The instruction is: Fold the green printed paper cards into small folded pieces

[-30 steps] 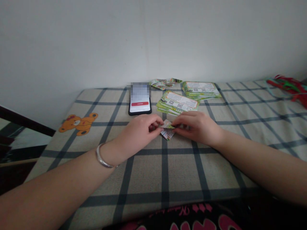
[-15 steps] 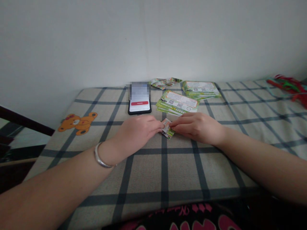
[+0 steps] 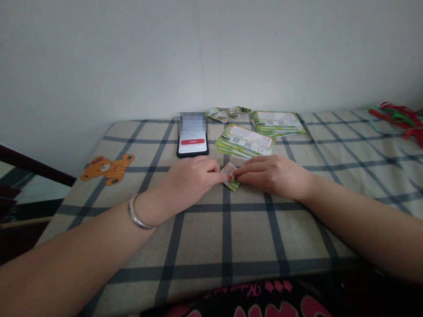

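A small folded paper flyer [image 3: 231,178], printed in green, white and orange, is between my two hands on the checked tablecloth. My left hand [image 3: 194,179], with a silver bangle at the wrist, has its fingers curled and one digit pressed on the flyer's left side. From the right, my right hand [image 3: 274,176] pinches the flyer's other edge, its fingers together. Just beyond them lies a loose stack of green printed flyers [image 3: 246,141], not touched by either hand.
A phone [image 3: 192,147] with a lit screen lies behind my left hand. Folded flyers [image 3: 228,114] and another stack of flyers [image 3: 277,122] are near the wall. A bear-shaped picture [image 3: 107,169] is at left; red and green items [image 3: 401,119] are at far right.
My left fingers have curled back, and one digit now reaches across the folded flyer. My right hand keeps its pinch in nearly the same place.
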A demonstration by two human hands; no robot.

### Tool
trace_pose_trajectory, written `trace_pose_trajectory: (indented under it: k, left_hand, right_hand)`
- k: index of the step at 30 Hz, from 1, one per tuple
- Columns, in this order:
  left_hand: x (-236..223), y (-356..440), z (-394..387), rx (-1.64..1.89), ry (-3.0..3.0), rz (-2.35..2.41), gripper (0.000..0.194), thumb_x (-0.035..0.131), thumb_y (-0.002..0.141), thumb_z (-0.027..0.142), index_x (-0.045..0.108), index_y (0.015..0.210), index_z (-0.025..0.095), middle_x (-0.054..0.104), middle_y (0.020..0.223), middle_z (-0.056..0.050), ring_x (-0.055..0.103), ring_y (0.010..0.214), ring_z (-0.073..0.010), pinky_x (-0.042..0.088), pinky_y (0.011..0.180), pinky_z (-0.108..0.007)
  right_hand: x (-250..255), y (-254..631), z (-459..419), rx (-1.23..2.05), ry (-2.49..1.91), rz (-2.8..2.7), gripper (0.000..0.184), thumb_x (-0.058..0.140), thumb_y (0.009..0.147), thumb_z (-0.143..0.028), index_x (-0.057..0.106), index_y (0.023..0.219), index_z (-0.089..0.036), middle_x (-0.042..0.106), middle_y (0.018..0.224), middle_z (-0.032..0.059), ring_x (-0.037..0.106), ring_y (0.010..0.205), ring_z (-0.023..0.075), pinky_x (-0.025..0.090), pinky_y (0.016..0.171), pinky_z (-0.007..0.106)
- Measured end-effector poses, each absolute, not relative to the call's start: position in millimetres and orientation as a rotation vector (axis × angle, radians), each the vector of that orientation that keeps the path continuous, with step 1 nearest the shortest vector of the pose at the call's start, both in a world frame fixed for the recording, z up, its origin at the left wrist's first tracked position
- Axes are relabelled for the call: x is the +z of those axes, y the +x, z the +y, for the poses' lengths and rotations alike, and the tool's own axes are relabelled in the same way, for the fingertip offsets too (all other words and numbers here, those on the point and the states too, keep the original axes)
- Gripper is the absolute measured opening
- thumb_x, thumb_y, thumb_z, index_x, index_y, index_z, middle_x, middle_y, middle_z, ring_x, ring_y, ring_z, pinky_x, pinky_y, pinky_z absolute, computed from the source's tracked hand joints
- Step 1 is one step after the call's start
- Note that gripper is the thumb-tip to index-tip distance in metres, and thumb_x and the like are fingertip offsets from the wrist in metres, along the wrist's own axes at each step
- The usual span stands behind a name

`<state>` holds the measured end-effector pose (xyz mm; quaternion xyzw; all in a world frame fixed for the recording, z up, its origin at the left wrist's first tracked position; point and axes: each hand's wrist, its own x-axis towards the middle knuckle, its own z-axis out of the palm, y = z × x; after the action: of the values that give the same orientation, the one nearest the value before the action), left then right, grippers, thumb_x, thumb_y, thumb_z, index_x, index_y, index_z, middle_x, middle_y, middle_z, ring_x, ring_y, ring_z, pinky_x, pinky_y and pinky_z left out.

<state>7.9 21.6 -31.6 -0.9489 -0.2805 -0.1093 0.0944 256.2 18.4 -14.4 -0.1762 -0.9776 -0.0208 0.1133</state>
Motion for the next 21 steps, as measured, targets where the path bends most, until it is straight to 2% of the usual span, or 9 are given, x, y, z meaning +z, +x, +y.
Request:
trace_pose_trajectory:
  k: [9, 14, 17, 21]
  left_hand:
    - [-33.3, 9.3, 20.2, -0.308, -2.777, -0.776, 0.016, 0.055, 0.093, 0.025, 0.067, 0.103, 0.028, 0.055, 0.085, -0.001, 0.052, 0.08, -0.0177, 0.038, 0.062, -0.029]
    - [-37.7, 12.6, 18.5, -0.426, -2.704, -0.865, 0.017, 0.056, 0.093, 0.033, 0.067, 0.098, 0.021, 0.054, 0.087, -0.003, 0.051, 0.076, -0.0164, 0.035, 0.058, -0.028]
    - [-40.4, 13.5, 19.6, -0.474, -2.725, -0.871, 0.021, 0.055, 0.093, 0.036, 0.067, 0.101, 0.021, 0.055, 0.094, -0.003, 0.053, 0.08, -0.0161, 0.04, 0.063, -0.028]
    - [-39.5, 12.1, 21.2, -0.399, -2.798, -0.858, 0.019, 0.054, 0.094, 0.032, 0.067, 0.107, 0.027, 0.056, 0.103, -0.003, 0.055, 0.094, -0.0194, 0.046, 0.076, -0.032]
  right_hand:
    - [-10.8, 256.7, 19.8, -0.057, -0.519, -2.867, 0.027, 0.044, 0.097, -0.018, 0.07, 0.103, -0.013, 0.072, 0.105, 0.0101, 0.066, 0.098, 0.0205, 0.056, 0.083, 0.035]
    - [-14.0, 256.5, 21.6, -0.048, -0.547, -2.846, 0.023, 0.048, 0.095, -0.018, 0.068, 0.104, -0.013, 0.068, 0.119, 0.0094, 0.063, 0.107, 0.0222, 0.054, 0.091, 0.037]
    - [-17.7, 255.6, 21.8, -0.061, -0.58, -2.84, 0.023, 0.05, 0.093, -0.019, 0.067, 0.107, -0.013, 0.066, 0.124, 0.0084, 0.059, 0.116, 0.0238, 0.052, 0.095, 0.039]
    - [-20.9, 254.4, 21.4, -0.067, -0.612, -2.777, 0.024, 0.053, 0.088, -0.016, 0.067, 0.107, -0.014, 0.066, 0.124, 0.0065, 0.058, 0.116, 0.0239, 0.052, 0.095, 0.039]
